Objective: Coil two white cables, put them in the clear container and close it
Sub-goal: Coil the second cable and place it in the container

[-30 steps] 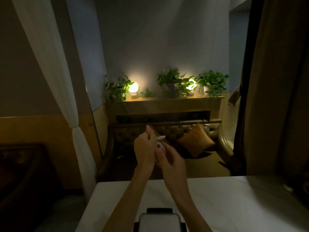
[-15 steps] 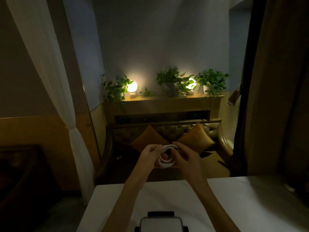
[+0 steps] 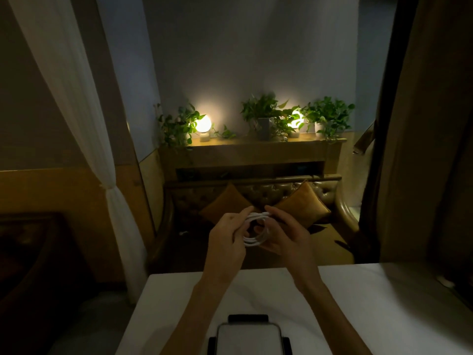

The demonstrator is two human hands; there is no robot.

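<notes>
— Right, where are your hands?

— Both are raised above the far edge of the white tabletop (image 3: 345, 290), close together. Your left hand (image 3: 225, 239) has its fingers curled in, thumb and forefinger pinched on the top left of the white cable (image 3: 256, 229). Your right hand (image 3: 284, 234) is cupped round the other side, fingertips closed on the top of the loops, palm beneath them.

— And the cable itself?

— Wound into a small coil of several loops, held in the air between your two hands, not touching the tabletop. Only one cable shows; the ends are too small to pick out.

— The container?

— A clear, rounded-rectangular container (image 3: 248, 339) sits at the near edge of the tabletop, between your forearms, well below the coil. Dark clips show at its far side and at both flanks. You cannot tell from here whether its lid is on.

— Surroundings?

— Dim room. Beyond the tabletop, a tufted sofa (image 3: 268, 193) with two orange cushions (image 3: 304, 203). Above it, a wooden shelf (image 3: 256, 149) carrying potted plants (image 3: 266, 116) and two glowing round lamps (image 3: 203, 123). A white curtain (image 3: 76, 98) hangs at the left, a dark one at the right.
</notes>
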